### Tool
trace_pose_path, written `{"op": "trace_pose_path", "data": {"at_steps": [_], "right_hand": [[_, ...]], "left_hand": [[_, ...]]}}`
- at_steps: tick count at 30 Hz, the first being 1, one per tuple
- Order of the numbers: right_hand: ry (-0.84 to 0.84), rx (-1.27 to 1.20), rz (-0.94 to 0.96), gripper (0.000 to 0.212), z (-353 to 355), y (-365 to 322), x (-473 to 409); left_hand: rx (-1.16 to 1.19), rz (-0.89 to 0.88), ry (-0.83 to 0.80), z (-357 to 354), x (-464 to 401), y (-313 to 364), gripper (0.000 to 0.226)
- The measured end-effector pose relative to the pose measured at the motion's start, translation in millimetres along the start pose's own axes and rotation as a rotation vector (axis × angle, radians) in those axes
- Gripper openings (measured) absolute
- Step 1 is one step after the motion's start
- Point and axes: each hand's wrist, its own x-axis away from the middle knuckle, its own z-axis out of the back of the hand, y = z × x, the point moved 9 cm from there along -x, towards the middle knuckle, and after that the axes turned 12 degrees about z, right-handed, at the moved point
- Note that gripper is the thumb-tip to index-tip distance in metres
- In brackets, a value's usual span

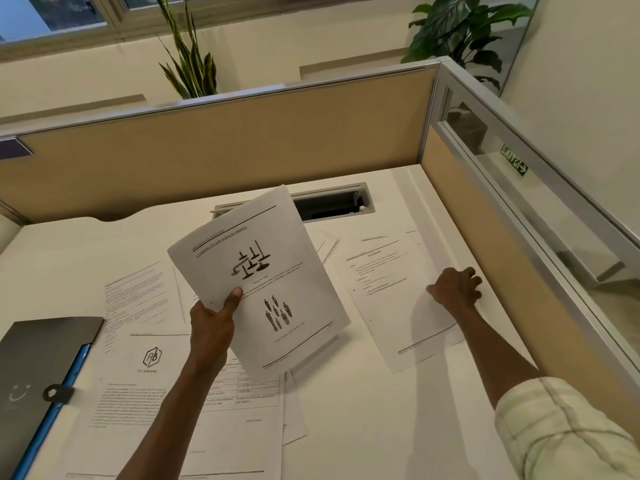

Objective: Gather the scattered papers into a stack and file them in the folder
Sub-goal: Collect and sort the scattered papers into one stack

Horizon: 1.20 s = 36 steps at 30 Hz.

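Above the tabletop [346,427], the left hand [211,323] pinches 1 printed sheet [258,282]; the right hand [455,289] presses, fingers curled, on another paper [391,299]. Grey folder [38,375] lies far left.

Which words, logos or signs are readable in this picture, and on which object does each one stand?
"PRODUCTS AND SERVICES PROFILE": heading on the held sheet in the left hand.
"AB": hexagon logo on the logo page on the desk; the line under it is blurred.
"EXIT", mirrored: green sign seen in the glass partition.
"CHAPTER": table page.
All body text, including the sheet under the right hand, is too small.
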Motion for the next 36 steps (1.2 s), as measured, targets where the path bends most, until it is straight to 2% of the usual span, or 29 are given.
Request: {"op": "trace_pose_path", "data": {"at_steps": [2,4,7,8,9,12,14,20,28,30,32,36], "right_hand": [[-0.002,0.012,0.010,0.040,-2.1,1.0,-4.3],[-0.018,-0.030,0.002,0.049,-2.8,0.5,-9.3],[-0.074,-0.157,-0.046,0.091,-6.3,3.8,-15.8],[-0.091,-0.184,-0.065,0.097,-6.9,6.5,-17.1],[-0.099,-0.197,-0.076,0.093,-7.1,9.7,-18.2],[-0.046,-0.208,-0.020,0.043,-2.0,15.7,-18.0],[0.012,-0.221,0.022,0.024,2.9,18.5,-13.5],[0.186,-0.253,0.133,0.039,30.7,12.1,6.8],[0.428,-0.448,0.294,0.019,102.1,-30.0,57.9],[0.431,-0.535,0.340,0.021,113.4,-46.0,74.9],[0.399,-0.580,0.407,0.036,120.3,-67.4,96.5],[0.219,-0.665,0.468,0.036,106.0,-115.4,144.6]], "left_hand": [[0.000,0.008,0.015,5.6,-3.1,-2.3,0.022],[-0.003,0.011,0.029,9.5,-4.9,-3.8,0.021],[-0.002,0.021,0.040,11.9,-6.8,-5.3,0.022],[-0.004,0.025,0.044,12.5,-7.8,-5.9,0.022],[-0.009,0.029,0.051,13.4,-8.8,-6.8,0.022],[-0.028,0.036,0.069,16.8,-10.9,-10.2,0.024],[-0.042,0.048,0.084,20.3,-12.8,-13.9,0.028],[-0.074,0.044,0.106,27.8,-15.5,-15.7,0.026],[-0.079,-0.005,0.139,33.9,-13.8,-3.4,0.020],[-0.089,-0.006,0.124,36.1,-16.8,0.9,0.021],[-0.088,0.000,0.068,35.4,-19.6,4.3,0.023],[-0.078,0.027,-0.099,29.1,-19.1,6.8,0.023]]}}
